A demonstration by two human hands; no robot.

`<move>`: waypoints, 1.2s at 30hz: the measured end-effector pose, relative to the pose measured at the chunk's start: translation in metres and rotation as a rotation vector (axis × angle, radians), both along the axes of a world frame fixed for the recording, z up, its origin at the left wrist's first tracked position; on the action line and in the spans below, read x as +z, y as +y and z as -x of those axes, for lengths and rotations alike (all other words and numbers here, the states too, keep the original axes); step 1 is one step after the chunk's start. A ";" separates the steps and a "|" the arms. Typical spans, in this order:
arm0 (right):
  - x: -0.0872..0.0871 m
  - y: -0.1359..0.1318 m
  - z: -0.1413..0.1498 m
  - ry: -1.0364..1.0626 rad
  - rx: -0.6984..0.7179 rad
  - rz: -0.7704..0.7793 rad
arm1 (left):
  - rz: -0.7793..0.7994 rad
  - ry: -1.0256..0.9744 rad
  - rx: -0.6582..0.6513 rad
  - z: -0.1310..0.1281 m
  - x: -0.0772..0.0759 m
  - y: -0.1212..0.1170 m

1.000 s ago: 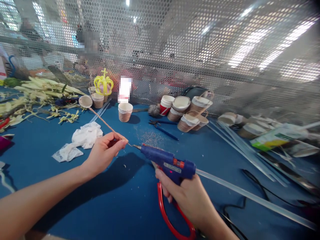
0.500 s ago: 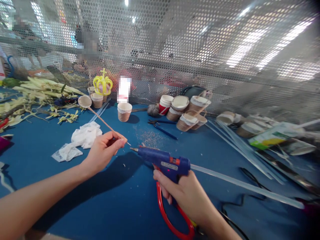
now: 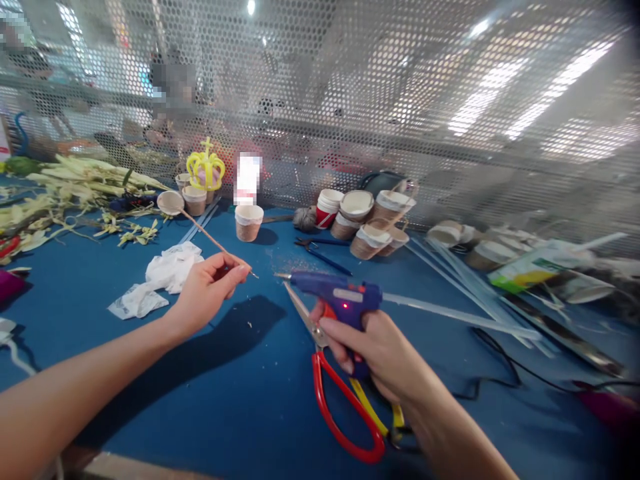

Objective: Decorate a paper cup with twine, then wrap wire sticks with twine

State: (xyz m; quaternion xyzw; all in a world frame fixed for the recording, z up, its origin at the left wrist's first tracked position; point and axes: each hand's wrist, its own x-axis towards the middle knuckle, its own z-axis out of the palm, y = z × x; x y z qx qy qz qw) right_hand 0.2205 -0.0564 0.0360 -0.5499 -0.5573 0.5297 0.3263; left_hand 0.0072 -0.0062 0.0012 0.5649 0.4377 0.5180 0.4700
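My left hand (image 3: 213,288) pinches a thin brown-wrapped stick (image 3: 207,235) near its bare wire tip. The far end of the stick meets a small tilted cup (image 3: 171,203); I cannot tell if they are joined. In my right hand (image 3: 367,340) is a blue hot glue gun (image 3: 335,288), its red light on and a long clear glue stick (image 3: 450,313) sticking out the back. The nozzle points left, a short gap from the wire tip. Under the gun lie red-handled scissors (image 3: 345,417) and a yellow-handled tool (image 3: 370,407).
A white-rimmed cup (image 3: 249,223) stands ahead, with several more cups (image 3: 370,240) to its right. Blue pliers (image 3: 325,255), crumpled white tissue (image 3: 173,268), a yellow crown (image 3: 205,167), plant strips (image 3: 85,180) and loose glue sticks (image 3: 480,293) lie around. A perforated metal screen (image 3: 300,80) stands behind.
My right hand has moved the glue gun up and to the right, away from the wire tip, uncovering the scissors' blades. My left hand has shifted slightly upward with the stick.
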 end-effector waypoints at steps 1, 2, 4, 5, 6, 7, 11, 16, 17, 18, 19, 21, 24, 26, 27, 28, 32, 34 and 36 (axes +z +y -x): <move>0.000 0.003 -0.004 0.029 -0.033 -0.021 | 0.003 -0.012 0.003 0.000 -0.001 0.001; -0.001 0.007 -0.008 0.037 -0.069 -0.054 | 0.007 -0.023 0.005 0.000 -0.003 0.002; -0.003 0.014 -0.016 -0.005 -0.146 -0.095 | 0.020 -0.036 -0.005 0.001 -0.005 0.004; -0.005 0.019 -0.019 -0.040 -0.202 -0.103 | 0.027 -0.040 -0.012 0.001 -0.005 0.004; -0.006 0.023 -0.021 -0.072 -0.266 -0.107 | 0.034 -0.044 -0.021 0.001 -0.006 0.004; -0.008 0.028 -0.023 -0.117 -0.305 -0.109 | 0.037 -0.049 -0.029 0.001 -0.006 0.004; -0.018 0.046 -0.026 -0.398 -0.287 -0.124 | 0.032 -0.061 -0.078 0.001 -0.005 0.003; -0.036 0.062 -0.030 -0.610 -0.311 -0.114 | 0.034 -0.043 -0.152 0.001 -0.003 0.000; -0.039 0.063 -0.031 -0.659 -0.319 -0.125 | 0.039 -0.041 -0.163 0.002 -0.003 -0.001; -0.040 0.064 -0.031 -0.709 -0.330 -0.142 | 0.045 -0.040 -0.176 0.002 -0.002 -0.001; -0.040 0.065 -0.031 -0.756 -0.343 -0.161 | 0.051 -0.039 -0.188 0.002 -0.001 -0.002; -0.036 0.062 -0.028 -0.835 -0.365 -0.211 | 0.065 -0.028 -0.217 0.002 0.000 -0.004; -0.019 0.051 -0.015 -0.847 -0.311 -0.300 | 0.104 0.027 -0.302 -0.001 0.003 -0.010; -0.006 0.041 -0.002 -0.639 -0.052 -0.367 | 0.131 0.077 -0.394 -0.004 0.006 -0.015; -0.001 0.037 0.005 -0.459 0.112 -0.354 | 0.142 0.097 -0.446 -0.006 0.007 -0.017; 0.004 0.032 0.012 -0.307 0.238 -0.305 | 0.154 0.110 -0.498 -0.008 0.008 -0.020; 0.007 0.021 0.030 0.105 0.476 -0.177 | 0.216 0.131 -0.698 -0.011 0.011 -0.026; 0.004 0.020 0.031 0.170 0.489 -0.142 | 0.234 0.142 -0.754 -0.011 0.011 -0.027; 0.002 0.019 0.029 0.166 0.480 -0.123 | 0.237 0.156 -0.779 -0.012 0.013 -0.028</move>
